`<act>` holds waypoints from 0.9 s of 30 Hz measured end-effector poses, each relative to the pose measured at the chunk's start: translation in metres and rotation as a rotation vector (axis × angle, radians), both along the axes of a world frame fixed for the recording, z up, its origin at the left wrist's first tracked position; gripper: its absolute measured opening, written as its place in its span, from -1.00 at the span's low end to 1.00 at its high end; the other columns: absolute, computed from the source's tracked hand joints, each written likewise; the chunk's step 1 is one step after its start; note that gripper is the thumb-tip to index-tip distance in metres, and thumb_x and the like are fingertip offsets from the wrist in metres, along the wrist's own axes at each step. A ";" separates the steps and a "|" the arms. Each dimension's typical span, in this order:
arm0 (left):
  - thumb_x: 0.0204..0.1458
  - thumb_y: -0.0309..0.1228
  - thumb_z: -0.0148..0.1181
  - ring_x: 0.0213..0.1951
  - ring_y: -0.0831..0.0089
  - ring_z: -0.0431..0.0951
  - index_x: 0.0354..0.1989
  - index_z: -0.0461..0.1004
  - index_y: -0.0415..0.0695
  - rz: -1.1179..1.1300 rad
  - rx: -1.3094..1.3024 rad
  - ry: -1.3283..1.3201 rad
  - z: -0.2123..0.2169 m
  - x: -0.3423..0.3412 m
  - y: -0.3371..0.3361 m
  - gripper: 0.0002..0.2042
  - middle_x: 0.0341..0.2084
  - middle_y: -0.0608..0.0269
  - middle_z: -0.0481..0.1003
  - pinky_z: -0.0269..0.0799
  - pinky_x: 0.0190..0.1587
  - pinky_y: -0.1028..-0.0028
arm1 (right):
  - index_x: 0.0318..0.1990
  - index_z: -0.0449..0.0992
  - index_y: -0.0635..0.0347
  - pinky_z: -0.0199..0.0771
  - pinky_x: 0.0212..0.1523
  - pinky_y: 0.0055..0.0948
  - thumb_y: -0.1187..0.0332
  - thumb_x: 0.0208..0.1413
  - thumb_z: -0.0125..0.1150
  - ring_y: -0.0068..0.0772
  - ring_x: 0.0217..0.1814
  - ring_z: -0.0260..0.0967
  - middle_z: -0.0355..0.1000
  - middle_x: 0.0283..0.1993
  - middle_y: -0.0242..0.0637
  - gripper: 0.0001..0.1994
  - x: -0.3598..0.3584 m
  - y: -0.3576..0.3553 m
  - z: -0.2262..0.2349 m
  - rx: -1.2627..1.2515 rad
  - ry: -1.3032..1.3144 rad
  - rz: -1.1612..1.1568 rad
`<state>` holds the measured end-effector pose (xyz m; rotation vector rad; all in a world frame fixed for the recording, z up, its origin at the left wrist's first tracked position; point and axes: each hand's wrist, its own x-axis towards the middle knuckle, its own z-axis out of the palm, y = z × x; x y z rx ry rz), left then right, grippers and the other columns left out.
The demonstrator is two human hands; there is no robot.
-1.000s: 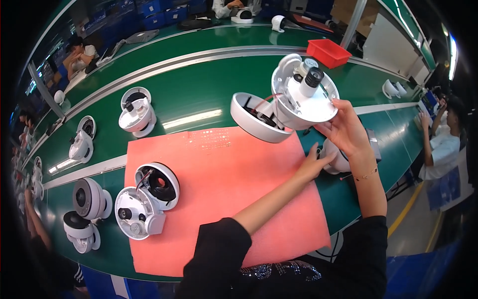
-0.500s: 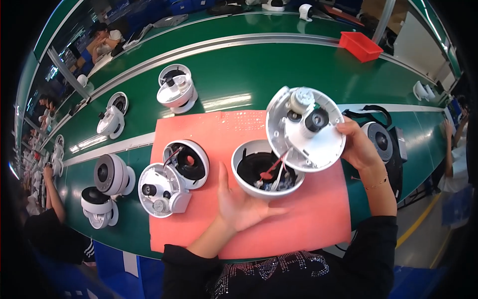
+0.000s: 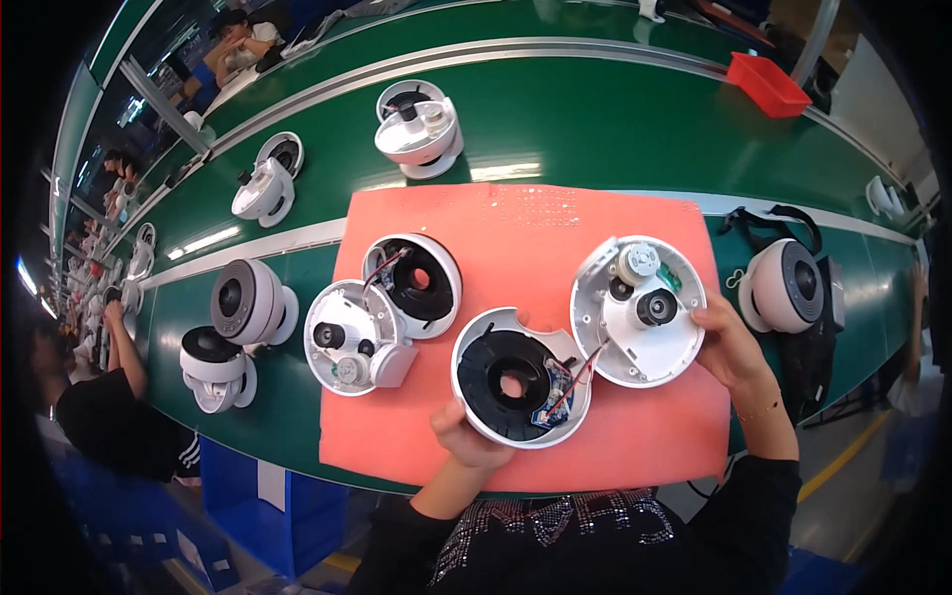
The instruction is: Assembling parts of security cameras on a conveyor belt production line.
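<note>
Over a pink mat (image 3: 654, 436), the left hand (image 3: 471, 443) grips a white cup (image 3: 486, 385), the right hand (image 3: 736, 345) a lens shell (image 3: 640, 342), thin wires (image 3: 585, 371) joining them. Both look light, stiff and slick; rims seem safest to hold, wires fragile.

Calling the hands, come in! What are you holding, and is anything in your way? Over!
Left hand holding black-lined white shell. Right hand gripping white lens shell. Red wire between them. Another opened unit close by on pink mat.

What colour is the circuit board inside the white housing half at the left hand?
The circuit board is blue; it shows best in the head view.
</note>
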<state>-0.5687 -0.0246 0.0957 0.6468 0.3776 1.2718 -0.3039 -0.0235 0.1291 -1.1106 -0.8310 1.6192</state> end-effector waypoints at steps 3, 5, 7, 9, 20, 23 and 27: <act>-0.35 -0.03 0.07 0.14 0.18 0.18 0.23 -0.20 -0.27 0.014 0.085 -0.032 0.014 -0.006 0.000 -0.05 0.11 -0.05 0.11 0.11 0.16 0.24 | 0.15 0.07 0.27 0.49 -0.21 -0.43 0.38 0.00 -0.05 -0.41 -0.09 0.35 0.26 -0.01 -0.18 -0.49 -0.011 -0.014 -0.002 -0.137 0.013 0.036; -0.40 -0.03 0.14 0.16 0.18 0.13 0.24 -0.27 -0.23 0.075 0.109 0.081 0.020 -0.011 0.000 0.02 0.13 -0.06 0.05 0.09 0.17 0.24 | 0.14 0.05 0.23 0.48 -0.21 -0.43 0.40 0.01 -0.02 -0.42 -0.08 0.34 0.27 -0.03 -0.19 -0.50 -0.005 -0.019 -0.005 -0.169 -0.166 0.174; -0.45 -0.05 0.21 0.19 0.19 0.08 0.24 -0.33 -0.19 0.092 0.145 0.239 0.024 -0.017 -0.001 0.08 0.15 -0.05 -0.01 0.06 0.18 0.23 | 0.10 0.06 0.23 0.39 -0.11 -0.42 0.42 -0.01 0.05 -0.39 0.00 0.27 0.19 0.03 -0.17 -0.50 -0.007 -0.022 0.014 -0.062 -0.420 0.246; -0.46 -0.11 0.30 0.19 0.21 0.06 0.25 -0.37 -0.18 0.047 0.241 0.493 0.028 -0.025 -0.003 0.12 0.18 -0.03 -0.08 0.04 0.17 0.26 | 0.09 0.06 0.32 0.27 0.01 -0.33 0.33 -0.10 0.21 -0.21 0.04 0.23 0.12 0.08 -0.10 -0.39 -0.018 -0.029 0.019 0.349 -0.798 0.085; -0.55 -0.15 0.50 0.13 -0.21 -0.02 0.17 -0.67 -0.23 0.265 1.053 1.352 0.079 0.035 -0.049 0.36 0.10 -0.35 -0.14 -0.04 0.09 -0.05 | 0.12 0.04 0.35 0.50 -0.40 -0.48 0.31 -0.19 0.33 -0.25 -0.20 0.40 0.25 -0.04 -0.01 -0.26 -0.056 -0.071 0.079 0.697 -0.690 0.296; -0.53 -0.20 0.50 0.13 -0.20 -0.03 0.19 -0.62 -0.16 0.229 1.019 1.070 0.064 0.028 -0.049 0.32 0.10 -0.38 -0.17 -0.10 0.10 -0.10 | 0.16 -0.05 0.32 0.44 -0.25 -0.48 0.52 -0.10 0.19 -0.25 -0.11 0.36 0.28 -0.05 -0.02 -0.32 -0.033 -0.059 0.068 0.628 -0.579 0.372; -0.37 -0.20 0.41 -0.02 0.06 0.29 -0.11 0.24 -0.31 0.171 0.771 1.343 0.059 0.001 -0.014 -0.33 -0.15 -0.03 0.33 0.26 -0.09 0.19 | 0.10 0.09 0.32 0.32 -0.11 -0.43 0.50 -0.08 0.17 -0.30 -0.11 0.36 0.33 -0.09 -0.10 -0.44 0.005 -0.043 0.078 0.532 -0.757 0.558</act>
